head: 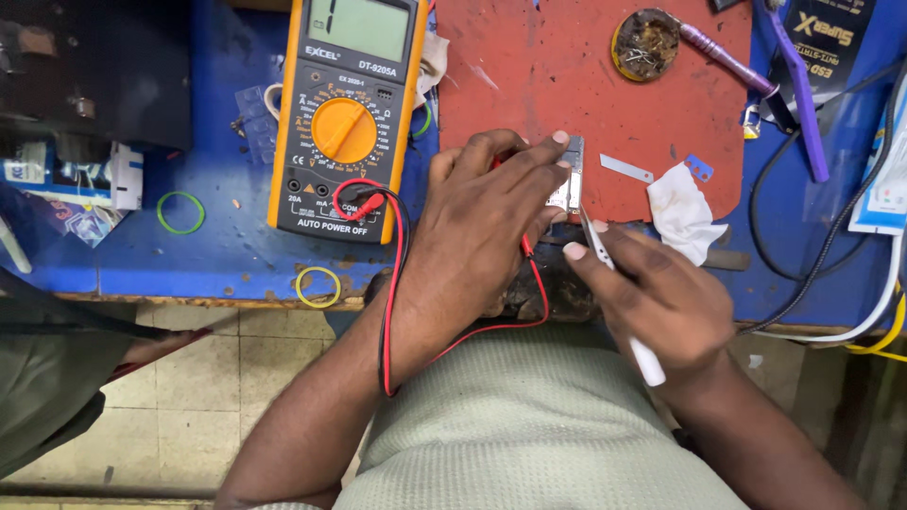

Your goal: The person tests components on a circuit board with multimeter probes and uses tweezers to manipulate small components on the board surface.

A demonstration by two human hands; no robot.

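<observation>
My left hand (491, 212) lies over a small metal circuit part (571, 179) at the near edge of a red mat (567, 66), fingers pressing it down. My right hand (661, 293) pinches a pair of white-handled tweezers (614, 283) whose tip points at that part. Red and black test leads (392, 283) run from an orange and grey multimeter (345, 118) under my left wrist.
A blue bench (208, 255) carries green (179, 212) and yellow (317, 286) rubber bands, a white crumpled tissue (682, 212), a small metal strip (625, 169), a brass-wool tip cleaner (644, 43), a purple brush (798, 90) and black cables (831, 236) at the right.
</observation>
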